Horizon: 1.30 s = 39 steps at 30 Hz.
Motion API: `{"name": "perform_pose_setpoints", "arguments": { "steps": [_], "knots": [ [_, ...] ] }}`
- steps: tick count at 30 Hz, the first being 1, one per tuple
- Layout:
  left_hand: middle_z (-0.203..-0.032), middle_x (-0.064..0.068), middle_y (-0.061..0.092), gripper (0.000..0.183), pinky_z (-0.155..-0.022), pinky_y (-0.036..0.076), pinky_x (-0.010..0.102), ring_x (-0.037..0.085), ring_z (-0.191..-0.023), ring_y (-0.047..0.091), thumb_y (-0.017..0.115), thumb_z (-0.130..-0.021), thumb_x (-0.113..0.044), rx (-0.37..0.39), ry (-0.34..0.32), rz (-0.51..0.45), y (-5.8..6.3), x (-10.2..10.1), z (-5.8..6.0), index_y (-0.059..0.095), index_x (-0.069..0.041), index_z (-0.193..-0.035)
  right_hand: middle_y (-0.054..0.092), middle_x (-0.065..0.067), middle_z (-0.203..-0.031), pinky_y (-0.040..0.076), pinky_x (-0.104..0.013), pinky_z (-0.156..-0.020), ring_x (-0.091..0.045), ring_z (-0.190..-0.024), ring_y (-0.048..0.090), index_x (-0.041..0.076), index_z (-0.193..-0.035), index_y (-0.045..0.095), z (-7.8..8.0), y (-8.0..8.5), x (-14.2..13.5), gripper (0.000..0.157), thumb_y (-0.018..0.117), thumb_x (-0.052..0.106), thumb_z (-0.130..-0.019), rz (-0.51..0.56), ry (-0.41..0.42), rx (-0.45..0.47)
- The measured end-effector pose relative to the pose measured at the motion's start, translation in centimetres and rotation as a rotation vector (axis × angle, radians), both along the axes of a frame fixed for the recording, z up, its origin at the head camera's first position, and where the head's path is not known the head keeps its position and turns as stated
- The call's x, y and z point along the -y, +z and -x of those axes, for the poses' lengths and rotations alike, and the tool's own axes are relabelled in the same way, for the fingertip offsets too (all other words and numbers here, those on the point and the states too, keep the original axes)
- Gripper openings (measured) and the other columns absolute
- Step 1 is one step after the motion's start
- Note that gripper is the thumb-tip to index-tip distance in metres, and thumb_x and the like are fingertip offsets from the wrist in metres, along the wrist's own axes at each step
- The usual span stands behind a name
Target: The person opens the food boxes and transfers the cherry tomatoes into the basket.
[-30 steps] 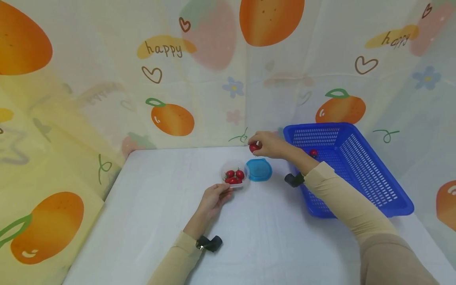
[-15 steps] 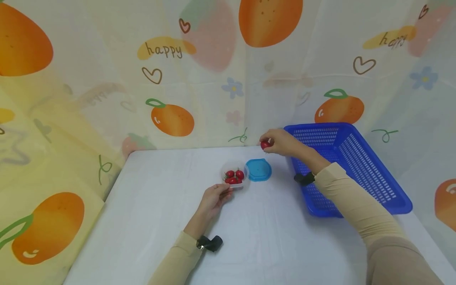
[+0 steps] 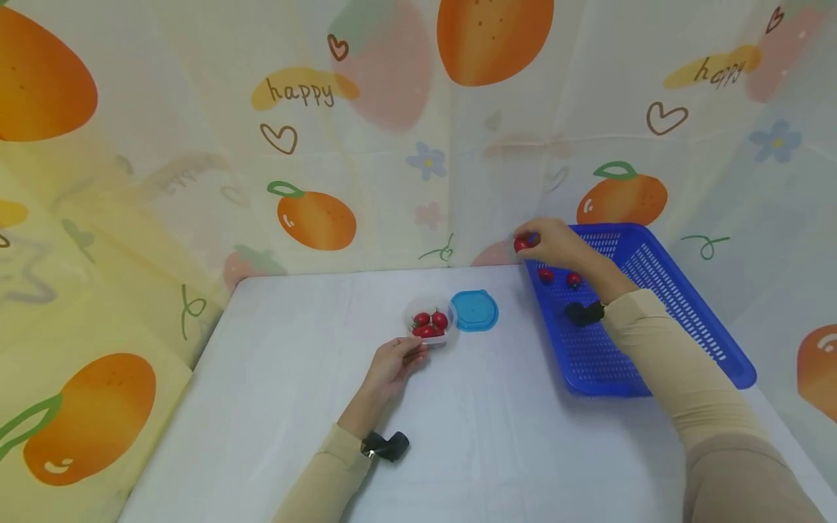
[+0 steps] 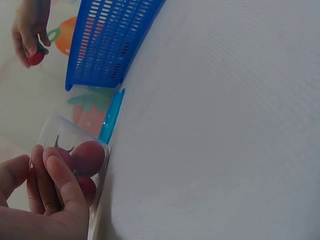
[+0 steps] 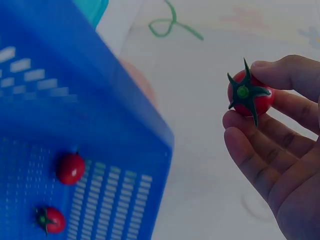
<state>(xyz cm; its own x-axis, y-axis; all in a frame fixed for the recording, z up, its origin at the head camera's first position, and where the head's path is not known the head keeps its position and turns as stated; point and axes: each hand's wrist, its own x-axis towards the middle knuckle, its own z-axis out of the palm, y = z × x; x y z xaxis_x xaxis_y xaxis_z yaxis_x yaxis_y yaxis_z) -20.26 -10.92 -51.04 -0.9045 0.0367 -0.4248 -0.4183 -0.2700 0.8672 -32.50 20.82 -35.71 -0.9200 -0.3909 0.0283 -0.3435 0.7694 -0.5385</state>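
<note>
My right hand (image 3: 556, 243) pinches a cherry tomato (image 5: 250, 93) between thumb and fingers, above the far left corner of the blue plastic basket (image 3: 702, 330). Green sepals on that tomato face the right wrist camera. Inside the basket lie two more cherry tomatoes, one (image 5: 71, 168) close to the other (image 5: 54, 220). On the table, my left hand (image 3: 391, 367) grips the near edge of a small clear plastic container (image 4: 60, 125). Several cherry tomatoes (image 3: 429, 325) sit in it; my fingers partly hide them in the left wrist view.
A blue lid (image 3: 475, 311) lies flat just right of the clear container, between it and the basket. A printed fruit curtain (image 3: 392, 181) hangs behind the white-covered table (image 3: 294, 349). My right forearm reaches across the basket.
My right hand has carried its cherry tomato rightward and up, from behind the lid to over the basket's corner. A second tomato in the basket has come into view. My left hand has stayed put.
</note>
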Motion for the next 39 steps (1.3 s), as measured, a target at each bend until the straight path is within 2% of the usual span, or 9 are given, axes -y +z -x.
{"name": "perform_pose_setpoints", "arguments": {
  "steps": [4,8,20,25,28,35,39],
  "knots": [
    [-0.097,0.004,0.070,0.028,-0.083,0.057,0.021,0.016,-0.094,0.068,0.064,-0.095,-0.021,-0.003,0.000,0.005,0.1,0.1,0.0,0.060,-0.001,-0.114,0.061,-0.026,-0.124,0.045,-0.055,-0.102,-0.039,-0.113,0.056,-0.004,-0.125,0.060,0.5,0.2,-1.4,0.039,0.067,0.010,-0.088,-0.006,-0.020,-0.009],
    [-0.097,0.005,0.069,0.027,-0.083,0.057,0.020,0.016,-0.093,0.068,0.063,-0.095,-0.020,0.000,0.001,0.005,0.0,0.1,-0.1,0.061,-0.001,-0.115,0.062,-0.028,-0.121,0.044,-0.056,-0.101,-0.041,-0.112,0.056,-0.007,-0.122,0.061,1.0,-0.4,-2.7,0.038,0.068,0.009,-0.088,-0.008,-0.040,-0.023],
    [-0.099,0.006,0.069,0.027,-0.082,0.057,0.020,0.015,-0.092,0.067,0.062,-0.095,-0.020,-0.004,-0.010,0.027,0.0,0.1,-0.1,0.061,-0.002,-0.115,0.061,-0.032,-0.121,0.043,-0.058,-0.102,-0.045,-0.116,0.054,-0.011,-0.122,0.058,1.4,-4.2,-5.9,0.040,0.065,0.009,-0.089,-0.064,-0.102,0.110],
    [-0.100,0.006,0.069,0.027,-0.082,0.057,0.020,0.017,-0.094,0.068,0.062,-0.095,-0.021,-0.006,-0.007,0.032,0.1,0.1,-0.2,0.061,-0.002,-0.115,0.062,-0.032,-0.117,0.054,-0.049,-0.086,-0.041,-0.099,0.063,-0.011,-0.120,0.059,1.6,-5.9,-6.5,0.037,0.065,0.009,-0.089,-0.023,-0.128,0.161],
    [-0.101,0.006,0.069,0.027,-0.083,0.057,0.021,0.018,-0.095,0.067,0.062,-0.095,-0.021,-0.004,-0.011,0.035,0.0,0.1,-0.3,0.061,-0.002,-0.115,0.064,-0.031,-0.111,0.057,-0.043,-0.077,-0.038,-0.089,0.065,-0.011,-0.116,0.061,1.6,-7.0,-6.5,0.034,0.065,0.009,-0.088,-0.017,-0.126,0.175],
    [-0.101,0.007,0.069,0.028,-0.084,0.057,0.021,0.017,-0.095,0.067,0.063,-0.095,-0.022,-0.006,-0.011,0.044,0.0,0.3,-0.3,0.061,-0.002,-0.116,0.066,-0.030,-0.107,0.051,-0.055,-0.092,-0.042,-0.100,0.062,-0.013,-0.112,0.062,1.6,-8.8,-5.9,0.034,0.067,0.008,-0.085,-0.061,-0.118,0.192],
    [-0.101,0.006,0.069,0.028,-0.084,0.057,0.021,0.017,-0.095,0.067,0.063,-0.095,-0.022,0.000,-0.012,0.039,0.0,0.4,-0.2,0.061,-0.003,-0.116,0.066,-0.030,-0.109,0.050,-0.055,-0.095,-0.042,-0.103,0.062,-0.013,-0.114,0.062,1.7,-9.4,-5.6,0.037,0.069,0.008,-0.084,-0.076,-0.119,0.217]
  ]
}}
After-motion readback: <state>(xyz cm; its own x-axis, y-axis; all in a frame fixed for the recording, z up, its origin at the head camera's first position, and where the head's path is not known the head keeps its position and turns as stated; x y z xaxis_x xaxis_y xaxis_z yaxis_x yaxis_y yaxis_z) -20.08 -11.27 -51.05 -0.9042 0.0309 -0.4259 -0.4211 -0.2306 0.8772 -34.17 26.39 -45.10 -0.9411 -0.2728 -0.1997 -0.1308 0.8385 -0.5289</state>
